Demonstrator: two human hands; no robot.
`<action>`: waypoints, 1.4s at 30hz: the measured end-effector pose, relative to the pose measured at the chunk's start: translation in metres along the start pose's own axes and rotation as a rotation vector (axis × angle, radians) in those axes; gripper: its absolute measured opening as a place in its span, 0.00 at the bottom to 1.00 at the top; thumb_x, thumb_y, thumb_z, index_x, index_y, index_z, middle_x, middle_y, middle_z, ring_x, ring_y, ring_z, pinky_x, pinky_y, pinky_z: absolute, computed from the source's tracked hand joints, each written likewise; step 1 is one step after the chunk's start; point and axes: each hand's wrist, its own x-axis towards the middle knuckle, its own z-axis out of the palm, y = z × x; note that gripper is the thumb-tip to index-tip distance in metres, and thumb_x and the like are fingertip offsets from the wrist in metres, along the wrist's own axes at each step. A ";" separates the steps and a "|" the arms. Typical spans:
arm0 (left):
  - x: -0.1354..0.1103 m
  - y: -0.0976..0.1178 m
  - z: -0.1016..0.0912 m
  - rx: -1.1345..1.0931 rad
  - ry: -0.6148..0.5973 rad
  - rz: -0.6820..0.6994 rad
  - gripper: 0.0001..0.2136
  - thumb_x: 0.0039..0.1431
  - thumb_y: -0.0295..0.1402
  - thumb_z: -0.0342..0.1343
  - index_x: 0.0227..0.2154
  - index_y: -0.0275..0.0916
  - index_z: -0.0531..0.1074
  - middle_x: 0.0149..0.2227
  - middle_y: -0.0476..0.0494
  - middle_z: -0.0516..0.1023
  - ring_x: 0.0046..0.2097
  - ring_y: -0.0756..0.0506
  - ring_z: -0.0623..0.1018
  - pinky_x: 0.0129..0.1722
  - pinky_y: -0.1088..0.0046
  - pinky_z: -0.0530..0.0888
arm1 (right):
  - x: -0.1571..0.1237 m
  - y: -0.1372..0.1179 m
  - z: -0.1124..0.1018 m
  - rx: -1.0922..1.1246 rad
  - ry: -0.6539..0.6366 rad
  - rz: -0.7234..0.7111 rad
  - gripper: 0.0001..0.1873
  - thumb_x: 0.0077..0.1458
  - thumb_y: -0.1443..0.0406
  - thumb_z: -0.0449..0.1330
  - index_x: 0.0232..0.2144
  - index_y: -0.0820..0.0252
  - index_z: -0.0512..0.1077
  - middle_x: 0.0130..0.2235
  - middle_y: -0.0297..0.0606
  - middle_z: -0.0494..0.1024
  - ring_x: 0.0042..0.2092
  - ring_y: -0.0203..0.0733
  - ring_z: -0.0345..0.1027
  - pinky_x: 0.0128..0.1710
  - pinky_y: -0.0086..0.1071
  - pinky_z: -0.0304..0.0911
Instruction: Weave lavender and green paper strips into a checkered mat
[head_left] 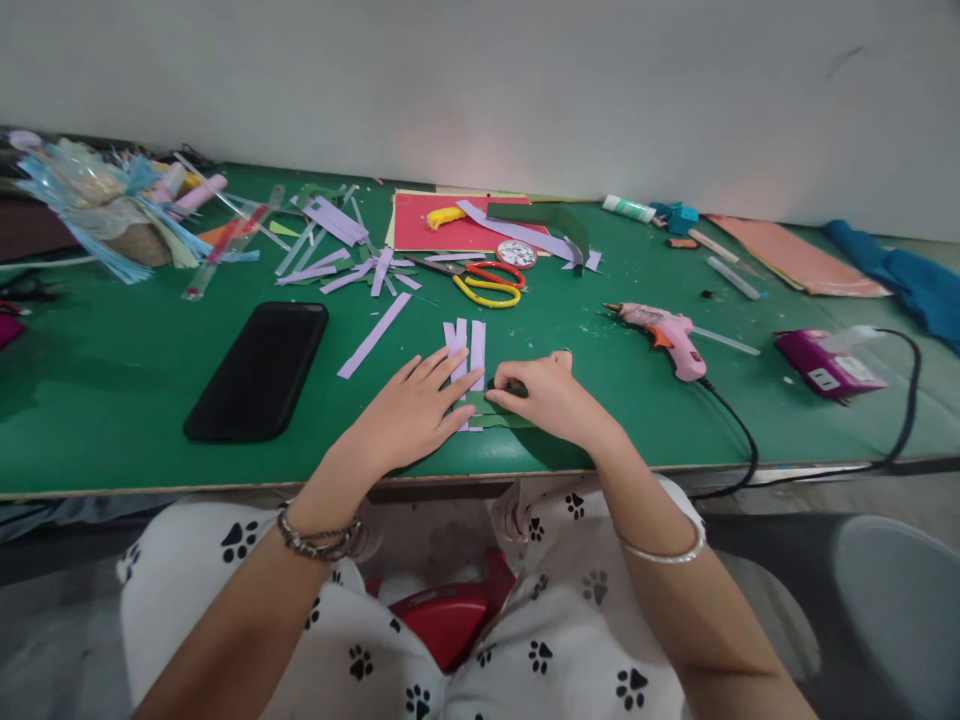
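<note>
My left hand (416, 410) lies flat with fingers spread, pressing on several upright purple paper strips (478, 350) laid side by side near the table's front edge. Green paper strips (506, 418) run crosswise over the lower part of the purple ones. Just to the right, my right hand (546, 395) has thumb and forefinger pinched together at the end of a green strip; the other fingers are curled in. The fingertips partly hide what they grip. One loose purple strip (375, 335) lies slanted beyond my left hand.
A black phone (257, 370) lies at left. Beyond the strips are scissors (487, 283), paper scraps (337, 220) and red paper (420, 222). At right are a pink glue gun (667, 335) with its cord and a purple power socket (825, 362). A glue stick (628, 208) lies near the wall.
</note>
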 end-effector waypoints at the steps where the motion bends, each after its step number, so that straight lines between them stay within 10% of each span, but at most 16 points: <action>1: 0.000 0.000 0.000 0.000 0.009 0.005 0.22 0.66 0.39 0.36 0.61 0.44 0.50 0.65 0.46 0.46 0.65 0.41 0.49 0.61 0.56 0.52 | 0.000 0.000 0.000 -0.010 0.009 0.005 0.11 0.54 0.63 0.56 0.22 0.61 0.66 0.23 0.27 0.69 0.26 0.31 0.57 0.41 0.36 0.40; 12: -0.010 0.000 0.002 -0.064 0.105 0.051 0.23 0.62 0.27 0.35 0.59 0.40 0.56 0.64 0.43 0.53 0.63 0.43 0.55 0.61 0.57 0.54 | -0.007 -0.001 0.005 -0.184 0.176 0.000 0.02 0.51 0.66 0.57 0.31 0.57 0.67 0.36 0.35 0.72 0.43 0.43 0.65 0.54 0.51 0.30; 21: -0.017 0.002 0.007 -0.058 0.080 0.053 0.23 0.66 0.40 0.31 0.60 0.38 0.53 0.64 0.43 0.52 0.64 0.44 0.53 0.61 0.56 0.52 | -0.025 -0.009 0.005 -0.081 0.067 -0.249 0.10 0.54 0.58 0.56 0.35 0.56 0.65 0.39 0.35 0.72 0.44 0.41 0.64 0.52 0.39 0.43; 42: -0.011 -0.006 0.004 -0.100 0.077 0.159 0.24 0.63 0.36 0.35 0.62 0.39 0.47 0.65 0.44 0.49 0.64 0.46 0.53 0.62 0.59 0.47 | -0.020 -0.002 0.015 0.042 0.093 -0.202 0.13 0.53 0.61 0.56 0.42 0.54 0.65 0.49 0.39 0.71 0.51 0.44 0.61 0.52 0.41 0.45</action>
